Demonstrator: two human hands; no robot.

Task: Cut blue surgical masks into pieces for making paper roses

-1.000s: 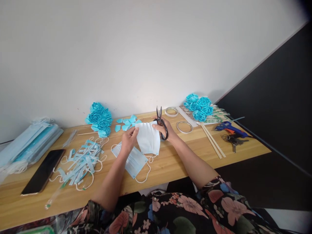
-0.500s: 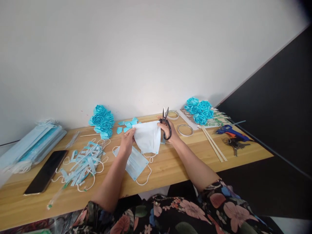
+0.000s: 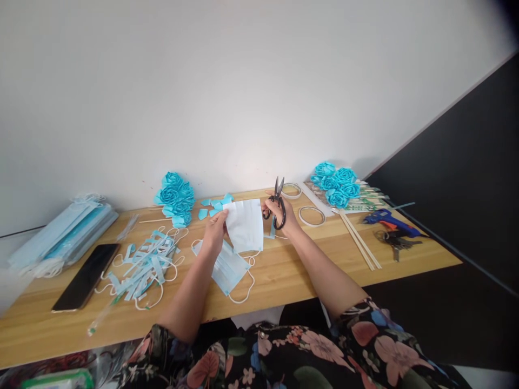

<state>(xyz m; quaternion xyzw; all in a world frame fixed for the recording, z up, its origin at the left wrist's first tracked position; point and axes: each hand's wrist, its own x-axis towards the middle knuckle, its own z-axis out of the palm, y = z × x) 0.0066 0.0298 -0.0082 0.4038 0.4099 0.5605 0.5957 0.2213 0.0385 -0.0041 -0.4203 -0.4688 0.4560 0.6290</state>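
My left hand (image 3: 214, 231) pinches the upper left corner of a pale face mask (image 3: 245, 227), which hangs above the table with an ear loop at its lower edge. Black-handled scissors (image 3: 278, 200) are in my right hand (image 3: 288, 213), blades pointing up and slightly apart. The fingers of that hand are just beside the mask's right edge. Under the held mask, another face mask (image 3: 227, 270) lies on the table. Cut blue pieces (image 3: 218, 203) lie behind my left hand. To the left is a heap of trimmed mask strips and loops (image 3: 148, 265).
Blue flowers (image 3: 176, 197) stand at the back left, more blue flowers (image 3: 335, 183) at the back right. A mask stack (image 3: 67, 235) and a phone (image 3: 86, 277) are on the left. Tape rolls (image 3: 312, 216), sticks (image 3: 359, 240), a glue gun (image 3: 391, 220) and keys (image 3: 397, 243) lie right.
My right hand has let go of the mask's upper right corner and still holds the scissors. The mask now hangs from my left hand. The whole view has shifted slightly.
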